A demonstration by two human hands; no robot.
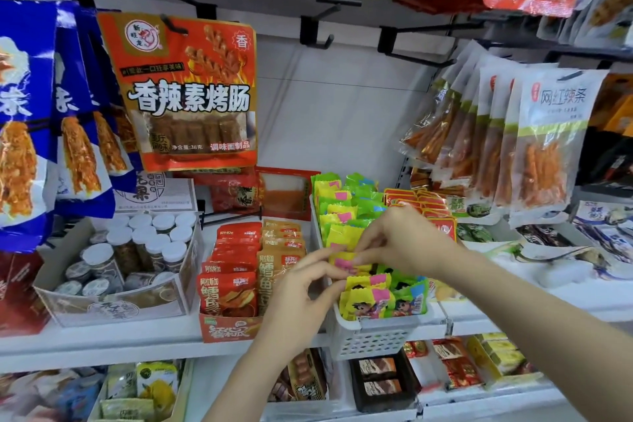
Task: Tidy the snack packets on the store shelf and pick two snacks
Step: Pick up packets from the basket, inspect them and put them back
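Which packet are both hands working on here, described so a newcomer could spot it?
Find the white slotted basket on the middle shelf, filled with small yellow and green packets. The yellow packet with a pink patch sits mid-row, pinched between the left hand and right hand. Its neighbours go untouched.

Up and left of my hands I read 香辣素烤肠 on the red hanging bag (185, 89), also 香 in its corner and 净含量:38克, 调味面制品 below. Up and right, the clear bag (551, 137) says 网红辣条. Just left of my left hand, the red packet (224, 295) shows 阿拉斯加.
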